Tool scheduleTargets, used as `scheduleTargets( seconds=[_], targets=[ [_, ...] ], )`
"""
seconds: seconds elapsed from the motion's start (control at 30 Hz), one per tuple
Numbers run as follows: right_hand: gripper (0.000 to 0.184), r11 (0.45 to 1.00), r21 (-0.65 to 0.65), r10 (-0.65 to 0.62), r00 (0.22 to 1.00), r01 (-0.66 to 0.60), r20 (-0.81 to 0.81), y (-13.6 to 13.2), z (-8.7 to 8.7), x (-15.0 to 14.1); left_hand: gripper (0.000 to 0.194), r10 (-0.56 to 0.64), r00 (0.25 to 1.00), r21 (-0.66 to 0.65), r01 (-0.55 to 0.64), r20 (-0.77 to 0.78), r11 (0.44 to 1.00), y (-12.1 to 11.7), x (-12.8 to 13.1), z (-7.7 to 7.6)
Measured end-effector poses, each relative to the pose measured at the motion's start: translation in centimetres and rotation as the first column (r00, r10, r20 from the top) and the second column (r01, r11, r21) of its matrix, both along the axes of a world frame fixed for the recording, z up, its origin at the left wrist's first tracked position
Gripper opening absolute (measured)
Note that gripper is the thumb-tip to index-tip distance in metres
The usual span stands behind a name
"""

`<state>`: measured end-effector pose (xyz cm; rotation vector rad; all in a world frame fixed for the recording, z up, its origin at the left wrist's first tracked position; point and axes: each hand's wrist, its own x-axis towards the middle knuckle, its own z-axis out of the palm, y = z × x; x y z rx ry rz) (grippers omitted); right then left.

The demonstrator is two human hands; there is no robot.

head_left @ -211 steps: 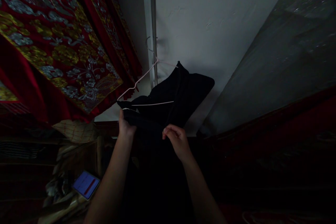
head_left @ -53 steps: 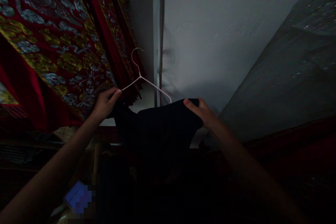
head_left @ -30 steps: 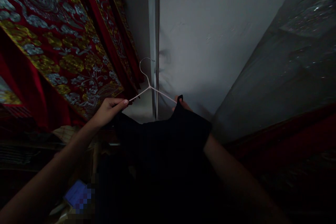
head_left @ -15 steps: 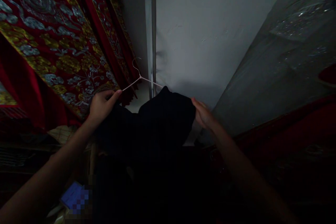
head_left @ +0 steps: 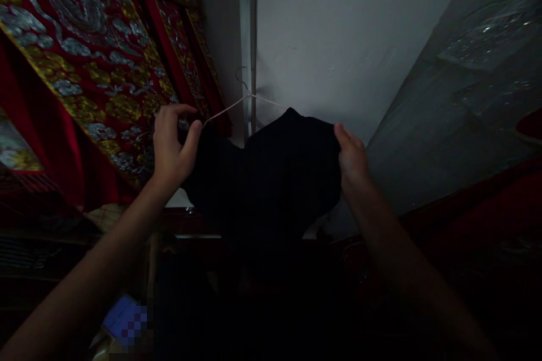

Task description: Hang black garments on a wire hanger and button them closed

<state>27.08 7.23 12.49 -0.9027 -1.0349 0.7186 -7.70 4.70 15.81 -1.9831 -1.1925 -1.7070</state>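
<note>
A dark garment (head_left: 271, 180) is spread between my two hands on a thin, pale wire hanger (head_left: 249, 94). The hanger's hook and the middle of its shoulders rise bare above the neckline. My left hand (head_left: 173, 146) is at the garment's left shoulder, fingers curled behind it. Its thumb and index finger stand apart beside the hanger's left arm. With thumb and bent fingers, my right hand (head_left: 352, 159) grips the garment's right shoulder edge. The lower part of the cloth fades into darkness.
Red cloth with gold and silver embroidery (head_left: 105, 56) hangs at the left. A metal post (head_left: 249, 22) stands along the pale wall (head_left: 339, 22) behind the hanger. Clear plastic sheeting (head_left: 466, 84) covers the right side. A blue item (head_left: 125, 316) lies low at left.
Both hands, the hanger and the garment have shifted up and to the right in view. My left thumb and index finger have parted from their pinch on the hanger's arm.
</note>
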Motion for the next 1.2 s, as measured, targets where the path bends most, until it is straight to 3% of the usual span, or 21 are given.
scheduleTargets(
  seconds=[0.17,0.3,0.43,0.53,0.67,0.73,0.8,0.83,0.9,0.93,1.0,1.03,1.07,1.1,1.13,1.2],
  targets=[
    [0.039,0.989,-0.148,-0.023,0.998,0.015,-0.053,-4.0,-3.7,1.0,0.024,0.026,0.938,0.036,-0.014,-0.345,0.999,-3.7,1.5,-4.4],
    [0.043,0.98,-0.192,0.025,0.991,-0.051,-0.134,-5.7,-5.3,0.2,0.034,-0.102,0.854,-0.152,0.027,-0.51,0.988,-4.7,3.7,-7.7],
    [0.042,0.989,-0.148,-0.033,0.988,0.01,-0.149,-6.2,-5.2,-0.6,0.034,-0.132,0.944,-0.274,0.047,-0.301,0.961,-4.0,4.9,-8.6],
    [0.039,0.994,-0.081,-0.074,0.994,0.068,-0.081,-5.9,-3.9,-1.1,0.032,-0.074,0.994,-0.201,0.056,-0.083,0.978,-3.5,4.7,-8.5],
    [0.037,1.0,-0.005,-0.014,1.0,0.014,-0.016,-5.1,-1.2,-3.4,0.028,-0.059,0.997,-0.103,0.064,0.049,0.993,-3.7,4.6,-7.5],
    [0.035,0.998,0.052,-0.018,1.0,0.017,0.025,-5.6,-0.3,-5.3,0.029,-0.117,0.979,-0.148,0.143,0.168,0.979,-4.0,4.8,-6.4],
    [0.034,0.994,0.104,-0.025,0.992,0.011,0.125,-7.3,-0.4,-7.4,0.037,-0.202,0.92,-0.226,0.287,0.336,0.931,-4.3,4.8,-4.9],
    [0.034,0.992,0.121,0.004,0.978,-0.029,0.208,-8.6,-0.9,-8.4,0.042,-0.237,0.877,-0.265,0.366,0.417,0.892,-4.5,4.7,-4.0],
    [0.03,0.952,0.133,0.196,0.882,-0.277,0.429,-11.5,-2.7,-10.0,0.054,-0.269,0.801,-0.351,0.501,0.536,0.791,-5.3,4.3,-2.4],
    [0.029,0.874,0.147,0.312,0.767,-0.463,0.56,-12.9,-3.7,-10.5,0.056,-0.268,0.773,-0.403,0.553,0.575,0.73,-5.8,3.9,-1.8],
    [0.045,0.66,0.155,0.405,0.521,-0.736,0.751,-14.7,-5.7,-10.7,0.047,-0.254,0.723,-0.503,0.648,0.642,0.572,-7.3,3.2,-1.1],
    [0.055,0.579,0.135,0.421,0.437,-0.804,0.795,-15.1,-6.4,-10.5,0.04,-0.246,0.693,-0.542,0.697,0.678,0.47,-8.2,2.9,-1.0],
    [0.06,0.544,0.117,0.439,0.401,-0.831,0.804,-15.0,-7.0,-10.0,0.034,-0.238,0.66,-0.57,0.742,0.713,0.352,-9.2,2.6,-1.0],
    [0.059,0.562,0.102,0.465,0.415,-0.821,0.782,-14.5,-7.5,-9.4,0.031,-0.233,0.63,-0.592,0.776,0.741,0.215,-10.2,2.3,-1.2],
    [0.054,0.622,0.09,0.488,0.476,-0.778,0.732,-13.7,-7.8,-8.7,0.03,-0.232,0.608,-0.61,0.789,0.759,0.069,-11.2,2.1,-1.4],
    [0.044,0.799,0.054,0.458,0.665,-0.598,0.591,-11.1,-8.3,-7.2,0.029,-0.245,0.607,-0.651,0.736,0.756,-0.185,-13.0,1.6,-1.5]
  ],
)
